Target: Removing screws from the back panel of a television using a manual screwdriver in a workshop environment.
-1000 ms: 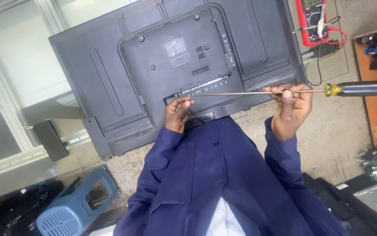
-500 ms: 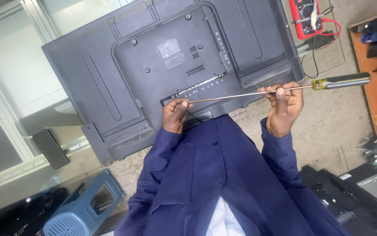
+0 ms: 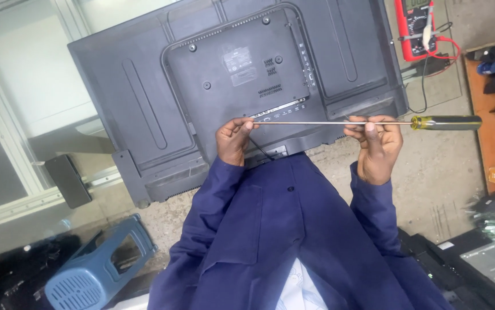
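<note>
- The screwdriver [image 3: 368,123] lies level across the TV back [image 3: 241,74], its tip at the panel's 6 o'clock edge.
- Left hand [image 3: 235,139] fingers pinch the tip; a slip could scratch the panel.
- Right hand [image 3: 376,146] fingers close on the shaft, not the yellow handle at 3 o'clock, so the grip may roll.

Both arms stretched forward in blue sleeves, elbows bent. Left hand [image 3: 235,139] curled, fingertips pinched together near the thumb. Right hand [image 3: 376,146] well apart from it, at almost the same height, fingers closed in a loose fist.
</note>
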